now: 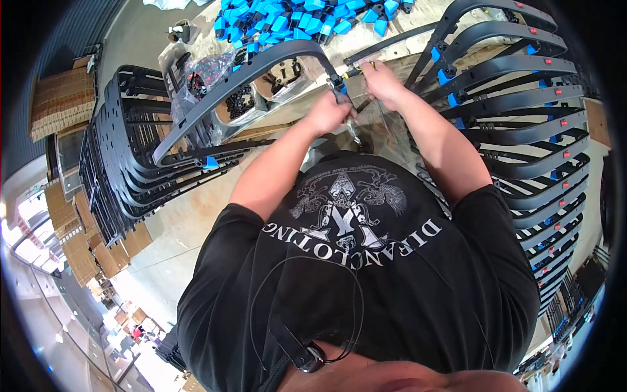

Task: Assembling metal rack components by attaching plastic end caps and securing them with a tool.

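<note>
A black curved metal frame arches over the bench ahead of me, one end reaching down to my hands. My left hand is closed around a shiny metal hand tool beside a blue fitting at that end; the tool's exact kind is hidden by my fingers. My right hand grips a tool with a yellow and black handle, which looks like a screwdriver and points toward the frame end. Its tip is too small to make out.
Blue plastic pieces lie heaped at the bench's far side. Open boxes of small black parts stand left of my hands. Stacked black frames rise at the left, and a long row of similar frames with red marks lines the right.
</note>
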`<action>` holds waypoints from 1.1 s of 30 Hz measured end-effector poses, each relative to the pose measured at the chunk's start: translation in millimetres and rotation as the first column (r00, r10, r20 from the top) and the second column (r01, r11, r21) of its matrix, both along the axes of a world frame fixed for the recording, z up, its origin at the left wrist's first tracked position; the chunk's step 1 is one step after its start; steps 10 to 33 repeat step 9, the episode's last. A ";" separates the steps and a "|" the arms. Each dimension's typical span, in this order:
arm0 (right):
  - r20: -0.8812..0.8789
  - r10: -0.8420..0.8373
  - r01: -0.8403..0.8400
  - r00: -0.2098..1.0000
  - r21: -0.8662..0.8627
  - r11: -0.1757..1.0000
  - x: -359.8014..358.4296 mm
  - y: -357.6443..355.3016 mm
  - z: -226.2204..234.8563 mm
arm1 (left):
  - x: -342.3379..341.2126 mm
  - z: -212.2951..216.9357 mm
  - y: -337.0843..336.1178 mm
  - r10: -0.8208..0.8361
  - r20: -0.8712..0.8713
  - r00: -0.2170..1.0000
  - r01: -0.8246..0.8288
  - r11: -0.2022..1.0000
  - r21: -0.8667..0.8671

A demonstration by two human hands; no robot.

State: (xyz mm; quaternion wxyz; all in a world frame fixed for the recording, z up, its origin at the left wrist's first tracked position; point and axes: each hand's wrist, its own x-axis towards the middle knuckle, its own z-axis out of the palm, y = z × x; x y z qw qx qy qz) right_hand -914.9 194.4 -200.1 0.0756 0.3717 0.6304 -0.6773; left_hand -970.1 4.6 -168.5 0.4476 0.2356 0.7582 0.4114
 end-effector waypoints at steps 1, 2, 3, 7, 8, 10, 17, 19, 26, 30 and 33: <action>0.004 0.009 -0.009 1.000 0.002 1.000 -3.4 -4.3 8.6 | -1.1 -5.4 2.1 -0.230 -0.504 0.832 0.080 0.950 -0.300; 0.057 0.005 -0.008 0.998 0.054 0.999 -9.1 -9.5 16.9 | -6.0 -9.5 3.4 -0.244 -0.440 0.864 0.070 0.924 -0.375; 0.115 -0.017 0.005 0.993 0.106 0.994 -8.1 -11.1 21.2 | -9.3 7.4 13.7 -0.266 -0.366 0.892 0.082 0.891 -0.447; -0.030 0.008 0.000 1.000 0.258 0.966 -4.9 -18.4 21.9 | -59.2 0.4 -9.9 -0.110 0.979 -0.170 -0.542 0.840 0.001; -0.055 -0.006 0.019 0.998 0.236 0.972 -6.6 -17.2 8.1 | -50.1 -6.0 -9.9 0.015 0.973 0.232 -0.424 0.901 0.087; -0.085 -0.024 0.042 0.996 0.218 0.975 -9.5 -10.5 -17.2 | -27.2 -18.9 -5.7 0.077 0.789 0.609 -0.271 0.955 0.117; -0.085 -0.024 0.042 0.996 0.218 0.975 -9.5 -10.5 -17.2 | -27.2 -18.9 -5.7 0.077 0.789 0.609 -0.271 0.955 0.117; -0.085 -0.024 0.042 0.996 0.218 0.975 -9.5 -10.5 -17.2 | -27.2 -18.9 -5.7 0.077 0.789 0.609 -0.271 0.955 0.117; -0.085 -0.024 0.042 0.996 0.218 0.975 -9.5 -10.5 -17.2 | -27.2 -18.9 -5.7 0.077 0.789 0.609 -0.271 0.955 0.117; -0.085 -0.024 0.042 0.996 0.218 0.975 -9.5 -10.5 -17.2 | -27.2 -18.9 -5.7 0.077 0.789 0.609 -0.271 0.955 0.117; -0.085 -0.024 0.042 0.996 0.218 0.975 -9.5 -10.5 -17.2 | -27.2 -18.9 -5.7 0.077 0.789 0.609 -0.271 0.955 0.117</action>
